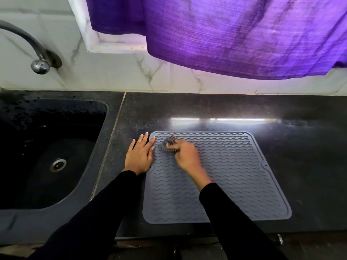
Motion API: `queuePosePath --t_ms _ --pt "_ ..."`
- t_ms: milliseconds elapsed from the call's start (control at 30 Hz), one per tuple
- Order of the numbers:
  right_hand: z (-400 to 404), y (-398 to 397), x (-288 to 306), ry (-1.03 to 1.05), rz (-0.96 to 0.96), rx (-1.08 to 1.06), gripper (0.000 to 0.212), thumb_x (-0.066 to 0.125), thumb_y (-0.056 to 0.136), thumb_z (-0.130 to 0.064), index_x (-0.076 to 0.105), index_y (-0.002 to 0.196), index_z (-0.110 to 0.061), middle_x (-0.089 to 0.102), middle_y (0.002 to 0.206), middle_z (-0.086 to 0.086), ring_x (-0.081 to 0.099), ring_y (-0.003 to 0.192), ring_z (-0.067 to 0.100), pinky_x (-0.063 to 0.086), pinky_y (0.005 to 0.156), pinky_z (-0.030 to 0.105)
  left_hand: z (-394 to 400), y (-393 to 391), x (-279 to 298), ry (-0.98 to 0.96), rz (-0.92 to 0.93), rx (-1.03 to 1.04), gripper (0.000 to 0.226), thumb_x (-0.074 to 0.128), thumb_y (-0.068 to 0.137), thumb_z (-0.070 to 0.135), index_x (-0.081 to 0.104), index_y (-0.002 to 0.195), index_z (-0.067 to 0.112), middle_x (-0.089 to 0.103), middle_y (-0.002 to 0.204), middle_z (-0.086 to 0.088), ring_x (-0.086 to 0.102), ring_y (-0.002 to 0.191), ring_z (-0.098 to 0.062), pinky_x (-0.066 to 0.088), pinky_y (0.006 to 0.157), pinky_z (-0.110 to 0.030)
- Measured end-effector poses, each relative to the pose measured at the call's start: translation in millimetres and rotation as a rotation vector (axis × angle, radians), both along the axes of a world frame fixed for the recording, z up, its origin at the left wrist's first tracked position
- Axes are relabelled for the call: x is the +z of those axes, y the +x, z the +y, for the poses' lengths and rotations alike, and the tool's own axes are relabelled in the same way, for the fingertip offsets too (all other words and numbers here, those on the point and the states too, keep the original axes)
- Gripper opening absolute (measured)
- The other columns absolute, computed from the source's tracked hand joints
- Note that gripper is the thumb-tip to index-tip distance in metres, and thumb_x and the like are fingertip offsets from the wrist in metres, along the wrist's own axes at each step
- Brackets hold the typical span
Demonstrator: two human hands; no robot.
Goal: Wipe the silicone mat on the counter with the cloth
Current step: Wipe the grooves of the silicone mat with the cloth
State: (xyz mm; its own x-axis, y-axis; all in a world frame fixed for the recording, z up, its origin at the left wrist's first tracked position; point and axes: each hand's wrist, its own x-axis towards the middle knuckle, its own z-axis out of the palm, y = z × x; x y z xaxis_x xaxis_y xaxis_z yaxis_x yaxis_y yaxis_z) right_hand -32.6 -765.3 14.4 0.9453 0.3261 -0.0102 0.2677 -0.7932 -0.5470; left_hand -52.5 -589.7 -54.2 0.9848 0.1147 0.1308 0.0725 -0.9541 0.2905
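Note:
A grey silicone mat with wavy ridges lies flat on the black counter. My right hand is closed on a small bunched checked cloth and presses it onto the mat's far left corner; the hand is blurred. My left hand lies flat with fingers spread, palm on the counter at the mat's left edge, fingertips touching that edge beside the cloth. Both arms wear black sleeves.
A dark sink with a metal drain sits to the left of the mat, with a chrome tap on the marble wall above it. A purple curtain hangs over the back of the counter.

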Motion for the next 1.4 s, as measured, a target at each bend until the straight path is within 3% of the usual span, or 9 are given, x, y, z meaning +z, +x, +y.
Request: queuePosePath --t_ms 133,300,433,533,833,1067,1200,1300,1400 --pt "1.5 -11.9 -21.5 -0.306 -0.217 0.144 0.038 0.04 0.095 -0.012 0.058 0.125 -0.024 0.035 0.15 0.006 0.021 0.142 0.028 0.005 0.118 0.037 1.0 0.5 0.9 0.003 0.016 -0.006 0.074 -0.004 0.081 0.051 0.025 0.145 0.028 0.021 0.155 -0.003 0.015 0.144 -0.018 0.006 0.116 -0.039" --pt "4.4 -12.7 -12.1 -0.44 -0.356 0.068 0.034 0.041 0.089 -0.015 0.072 0.103 -0.016 0.059 0.127 0.007 0.042 0.131 0.031 0.026 0.113 0.041 2.3 0.7 1.9 0.028 0.059 -0.031 0.079 -0.012 0.076 0.052 0.016 0.147 0.03 0.012 0.157 -0.002 0.007 0.145 -0.017 0.001 0.116 -0.038" --pt "-16.0 21.7 14.7 0.092 0.227 -0.324 0.027 0.059 0.085 -0.025 0.071 0.103 -0.01 0.07 0.103 0.01 0.062 0.098 0.024 0.049 0.084 0.033 2.2 0.1 1.1 0.024 0.057 -0.037 0.079 -0.013 0.076 0.052 0.014 0.147 0.029 0.011 0.157 -0.002 0.006 0.145 -0.018 0.001 0.117 -0.039" --pt "-20.7 26.6 23.8 0.493 0.259 -0.474 0.03 0.056 0.082 -0.015 0.071 0.107 -0.019 0.072 0.098 0.009 0.061 0.081 0.022 0.049 0.069 0.031 0.6 -1.5 2.0 -0.011 0.031 -0.034 0.07 -0.004 0.084 0.05 0.019 0.147 0.028 0.014 0.156 -0.004 0.008 0.145 -0.018 0.002 0.117 -0.039" --pt "-6.0 -22.8 -21.1 -0.288 -0.214 0.183 0.064 0.051 0.085 0.002 0.041 0.138 -0.033 0.024 0.155 -0.001 0.02 0.143 0.02 0.004 0.118 0.031 2.3 0.0 3.6 0.0 0.043 -0.042 0.054 0.012 0.095 0.041 0.018 0.147 0.027 0.014 0.157 -0.002 0.007 0.145 -0.018 0.001 0.117 -0.039" --pt "-21.0 -12.8 -7.9 -0.273 -0.056 0.029 0.054 0.049 0.083 -0.001 0.059 0.121 -0.037 0.042 0.145 -0.008 0.046 0.129 0.021 0.037 0.106 0.034 2.6 -0.3 5.6 0.011 0.076 -0.042 0.047 0.02 0.1 0.035 0.016 0.147 0.029 0.011 0.157 -0.001 0.005 0.145 -0.016 0.0 0.117 -0.038" --pt "-45.8 20.2 15.7 0.219 0.302 -0.179 0.052 0.037 0.083 0.007 0.069 0.109 -0.024 0.066 0.12 0.006 0.056 0.07 0.015 0.044 0.052 0.016 2.8 -0.2 5.6 -0.005 0.071 -0.041 0.047 0.021 0.1 0.034 0.018 0.147 0.029 0.011 0.157 -0.002 0.005 0.145 -0.017 0.0 0.117 -0.038" --pt "-55.8 28.5 23.3 0.699 0.425 -0.444 0.054 0.036 0.078 0.011 0.068 0.114 -0.015 0.069 0.106 0.017 0.056 0.078 0.02 0.041 0.058 0.023 1.2 0.0 8.5 -0.067 0.069 -0.029 0.046 0.028 0.1 0.031 0.025 0.145 0.027 0.015 0.156 -0.003 0.007 0.145 -0.019 0.0 0.117 -0.039" --pt "-35.8 12.5 8.5 0.266 0.047 -0.279 0.046 0.044 0.083 0.003 0.065 0.118 -0.019 0.066 0.119 0.01 0.06 0.103 0.023 0.043 0.081 0.023 -6.3 6.3 17.2 -0.122 0.121 0.031 0.046 0.031 0.098 0.027 0.03 0.144 0.023 0.017 0.156 -0.006 0.008 0.144 -0.022 0.0 0.116 -0.044"
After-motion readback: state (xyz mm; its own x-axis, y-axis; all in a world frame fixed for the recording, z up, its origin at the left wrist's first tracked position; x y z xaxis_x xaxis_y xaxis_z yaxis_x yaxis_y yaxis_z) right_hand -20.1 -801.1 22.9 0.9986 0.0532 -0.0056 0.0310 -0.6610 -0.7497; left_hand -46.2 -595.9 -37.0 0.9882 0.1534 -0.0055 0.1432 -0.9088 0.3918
